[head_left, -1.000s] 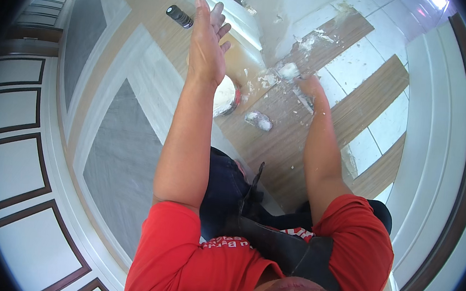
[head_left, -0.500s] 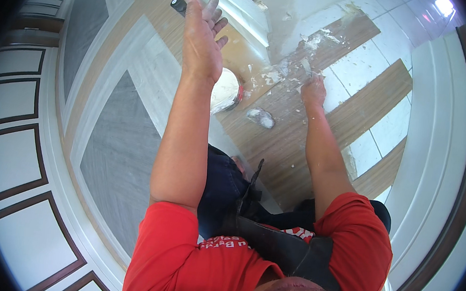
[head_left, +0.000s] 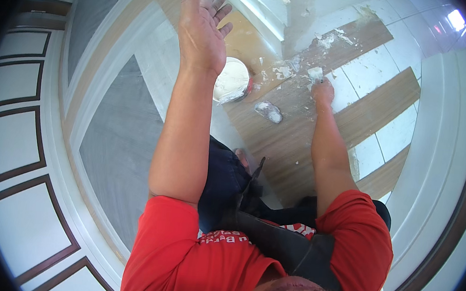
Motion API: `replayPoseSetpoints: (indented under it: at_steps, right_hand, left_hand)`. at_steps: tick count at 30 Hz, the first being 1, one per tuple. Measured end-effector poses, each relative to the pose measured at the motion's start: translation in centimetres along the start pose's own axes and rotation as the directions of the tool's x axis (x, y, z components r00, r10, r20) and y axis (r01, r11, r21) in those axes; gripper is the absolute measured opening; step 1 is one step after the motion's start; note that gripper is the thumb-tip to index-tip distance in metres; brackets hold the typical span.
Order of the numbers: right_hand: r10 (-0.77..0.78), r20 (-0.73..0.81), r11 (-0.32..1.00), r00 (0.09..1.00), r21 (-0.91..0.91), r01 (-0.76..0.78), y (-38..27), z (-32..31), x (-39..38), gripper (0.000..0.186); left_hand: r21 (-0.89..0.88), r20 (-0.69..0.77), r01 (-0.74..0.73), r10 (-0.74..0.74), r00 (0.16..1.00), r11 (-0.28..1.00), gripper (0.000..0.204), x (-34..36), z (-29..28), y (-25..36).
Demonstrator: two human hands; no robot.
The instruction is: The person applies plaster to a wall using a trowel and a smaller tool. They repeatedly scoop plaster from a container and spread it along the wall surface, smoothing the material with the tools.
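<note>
My left hand (head_left: 203,39) is raised at upper centre, palm turned and fingers spread, with grey-white dust on the fingertips. A small dark thing shows between its thumb and fingers, mostly hidden. Beside that wrist stands an open bucket of white paste (head_left: 231,81), partly covered by my hand. At right of centre my right hand (head_left: 323,92) is closed on a putty knife (head_left: 315,74), whose pale blade is held low over the paste-smeared boards. Between the bucket and my right hand lies a lumpy, transparent bag-like thing (head_left: 268,111) smeared with white.
Wood-look planks (head_left: 372,110) alternate with white tiles (head_left: 369,156). White crumbs (head_left: 326,40) are scattered over the far boards. A stepped white edge (head_left: 260,11) rises behind the bucket. Grey panels (head_left: 117,153) lie at left, beside white dark-trimmed panelling (head_left: 11,144). A white curved wall (head_left: 437,123) bounds the right.
The floor and bucket have shifted slightly up and right in the picture. My right hand has turned the putty knife so its blade shows broader. My left hand has risen slightly, its fingers still spread.
</note>
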State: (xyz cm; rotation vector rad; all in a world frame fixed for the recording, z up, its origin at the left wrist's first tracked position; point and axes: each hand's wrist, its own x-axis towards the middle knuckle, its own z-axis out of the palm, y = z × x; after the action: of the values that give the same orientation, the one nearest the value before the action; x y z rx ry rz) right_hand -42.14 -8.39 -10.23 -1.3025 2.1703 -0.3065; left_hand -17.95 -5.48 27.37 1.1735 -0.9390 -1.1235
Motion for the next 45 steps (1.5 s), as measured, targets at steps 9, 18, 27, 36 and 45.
replayPoseSetpoints:
  at_steps: [9,18,27,36,45]
  right_hand:
    - [-0.754,-0.213,0.607,0.621,0.135,0.783,-8.4,2.9,-8.3,0.046]
    - [-0.914,0.392,0.105,0.103,-0.016,0.994,-15.0,4.6,-15.9,0.025]
    - [-0.926,0.319,0.188,0.200,-0.069,0.980,-14.0,6.6,-14.2,0.014]
    - [-0.901,0.025,0.426,0.433,0.246,0.871,-14.8,5.1,-13.1,0.019]
    - [-0.965,0.165,0.223,0.205,0.095,0.970,-13.4,4.8,-14.5,0.017]
  left_hand:
    - [-0.072,-0.093,-0.048,0.041,0.995,0.996,0.104,0.3,-3.1,0.7]
    - [-0.022,-0.093,-0.020,0.018,0.996,1.000,0.108,0.2,-3.7,0.8]
    - [-0.002,-0.099,0.020,-0.020,0.995,1.000,0.107,0.8,-2.6,-0.2]
    - [0.056,-0.107,0.072,-0.066,0.992,0.996,0.104,1.2,-2.5,-1.1]
    - [0.060,-0.055,0.076,-0.073,0.996,0.995,0.107,1.3,-0.5,-1.9]
